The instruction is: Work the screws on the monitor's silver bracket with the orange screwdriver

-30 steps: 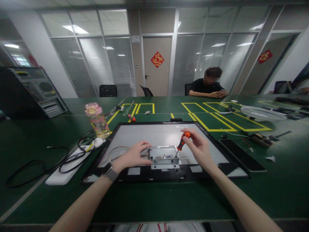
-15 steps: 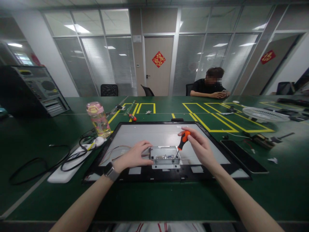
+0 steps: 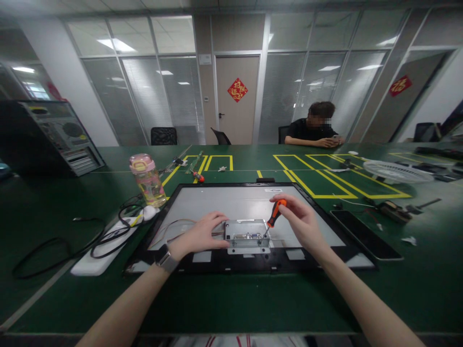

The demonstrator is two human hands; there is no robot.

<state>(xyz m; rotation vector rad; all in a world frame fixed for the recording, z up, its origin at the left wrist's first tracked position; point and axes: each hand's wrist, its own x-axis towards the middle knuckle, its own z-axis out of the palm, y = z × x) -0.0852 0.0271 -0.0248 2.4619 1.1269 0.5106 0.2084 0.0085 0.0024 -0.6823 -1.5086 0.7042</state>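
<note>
Silver sheet metal forms the open connector housing (image 3: 248,228) that lies between the two hands, on the lower part of a black-framed display panel (image 3: 235,200). The left hand (image 3: 202,233) holds its left end with thumb and fingers set apart across it; the right hand (image 3: 300,219) pinches the handle of an orange-and-black screwdriver (image 3: 277,213), its slanted shaft reaching down to the housing's right end. Whether the tip sits in a screw is too small to tell.

If the shaft leans too far, the tip could slip out and scratch the bare panel; a loosened left hold could let the housing skid. Thin wires (image 3: 184,220) beside the left hand might snag under its fingers.

Beyond the right hand, a white label (image 3: 273,190) on the panel is too small to read. The worktop (image 3: 231,306) runs on past both hands. Far ahead of them, a red diamond poster (image 3: 238,90) on the door bears gold characters, apparently 招财进宝; another red poster (image 3: 401,86), far beyond the right hand, reads 福.
</note>
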